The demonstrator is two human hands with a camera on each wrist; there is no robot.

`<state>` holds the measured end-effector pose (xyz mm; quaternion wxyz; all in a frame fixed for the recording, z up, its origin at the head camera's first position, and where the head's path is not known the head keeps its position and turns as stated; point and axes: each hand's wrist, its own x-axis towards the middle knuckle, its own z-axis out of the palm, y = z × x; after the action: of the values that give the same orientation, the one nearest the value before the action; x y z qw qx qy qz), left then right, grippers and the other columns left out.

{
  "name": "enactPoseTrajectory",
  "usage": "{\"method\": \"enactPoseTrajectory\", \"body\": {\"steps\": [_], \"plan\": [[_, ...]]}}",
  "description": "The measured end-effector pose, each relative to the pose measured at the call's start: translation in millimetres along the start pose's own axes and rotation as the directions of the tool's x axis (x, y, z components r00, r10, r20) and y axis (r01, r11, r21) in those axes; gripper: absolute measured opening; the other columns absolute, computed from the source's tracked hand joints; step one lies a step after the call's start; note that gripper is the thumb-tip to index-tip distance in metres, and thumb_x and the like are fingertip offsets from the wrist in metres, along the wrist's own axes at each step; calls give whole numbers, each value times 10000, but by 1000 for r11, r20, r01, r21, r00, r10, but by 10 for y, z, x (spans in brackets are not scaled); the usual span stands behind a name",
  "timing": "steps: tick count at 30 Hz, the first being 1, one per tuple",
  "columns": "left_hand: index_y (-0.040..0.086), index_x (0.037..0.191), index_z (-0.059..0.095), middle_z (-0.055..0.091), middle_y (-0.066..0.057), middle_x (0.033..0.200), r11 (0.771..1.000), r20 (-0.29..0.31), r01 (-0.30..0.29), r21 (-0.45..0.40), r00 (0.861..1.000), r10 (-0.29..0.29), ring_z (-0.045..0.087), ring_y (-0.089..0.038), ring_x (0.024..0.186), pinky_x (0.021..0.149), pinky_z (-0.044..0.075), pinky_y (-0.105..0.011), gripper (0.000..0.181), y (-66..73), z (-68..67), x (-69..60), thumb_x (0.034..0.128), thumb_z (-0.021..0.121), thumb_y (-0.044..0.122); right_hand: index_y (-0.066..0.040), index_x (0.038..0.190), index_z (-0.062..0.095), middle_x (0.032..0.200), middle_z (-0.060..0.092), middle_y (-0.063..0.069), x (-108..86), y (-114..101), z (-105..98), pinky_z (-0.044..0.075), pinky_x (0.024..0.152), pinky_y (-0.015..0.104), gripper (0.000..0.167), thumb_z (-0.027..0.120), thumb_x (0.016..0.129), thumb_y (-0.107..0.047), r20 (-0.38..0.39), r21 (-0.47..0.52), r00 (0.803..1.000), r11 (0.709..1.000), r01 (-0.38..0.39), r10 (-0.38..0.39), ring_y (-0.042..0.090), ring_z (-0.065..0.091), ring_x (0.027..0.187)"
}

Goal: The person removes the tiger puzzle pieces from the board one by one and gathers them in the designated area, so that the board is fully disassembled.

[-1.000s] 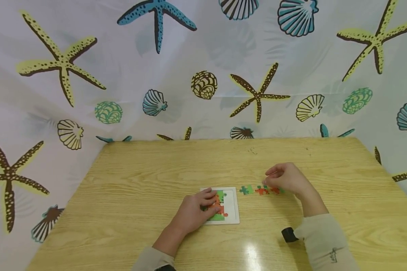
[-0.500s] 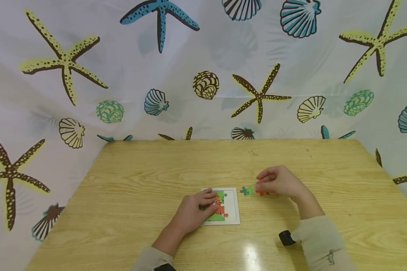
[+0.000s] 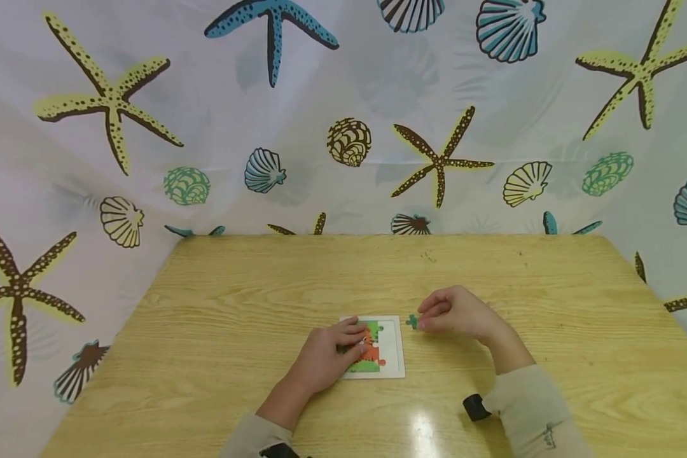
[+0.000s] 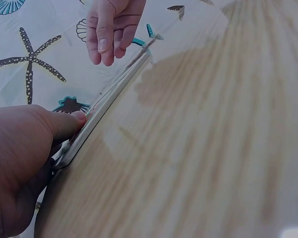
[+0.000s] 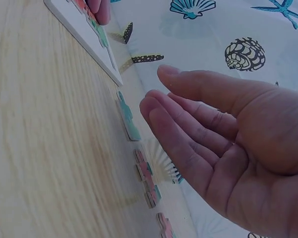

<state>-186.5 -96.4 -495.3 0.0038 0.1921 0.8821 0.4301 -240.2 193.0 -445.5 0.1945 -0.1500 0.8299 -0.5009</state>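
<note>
A white puzzle tray lies on the table, its left part filled with green and orange pieces. My left hand rests over the tray's left side, thumb and fingers on the filled part. Just right of the tray is a green puzzle piece, partly covered in the head view by my right hand. In the right wrist view, that green piece and red-green pieces lie in a row below my right hand, whose thumb and fingers are apart with nothing between them.
The wooden table extends around the tray. Behind it hangs a white cloth printed with starfish and shells. A black band sits by the right sleeve.
My right hand has moved left along the row of loose pieces, to beside the green piece nearest the tray. The left hand has stayed on the tray.
</note>
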Motion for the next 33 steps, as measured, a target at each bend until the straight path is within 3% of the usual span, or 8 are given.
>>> {"method": "enactPoseTrajectory", "body": {"steps": [8, 33], "plan": [[-33, 1206, 751, 707, -117, 1318, 1000, -17, -10, 15, 1000, 10, 557, -314, 1385, 1139, 449, -504, 276, -2, 9, 4, 991, 727, 139, 84, 1140, 699, 986, 779, 111, 25, -73, 147, 630, 802, 339, 300, 793, 918, -96, 88, 52, 996, 998, 24, -29, 167, 747, 868], [-22, 1181, 765, 720, -109, 1289, 999, -28, -37, -3, 999, 37, 576, -293, 1367, 1118, 477, -464, 227, -15, 23, 6, 985, 722, 85, 66, 1103, 712, 978, 793, 121, 55, -166, 513, 599, 828, 265, 201, 759, 924, -12, 268, 42, 962, 998, 50, -59, 172, 762, 921]]}}
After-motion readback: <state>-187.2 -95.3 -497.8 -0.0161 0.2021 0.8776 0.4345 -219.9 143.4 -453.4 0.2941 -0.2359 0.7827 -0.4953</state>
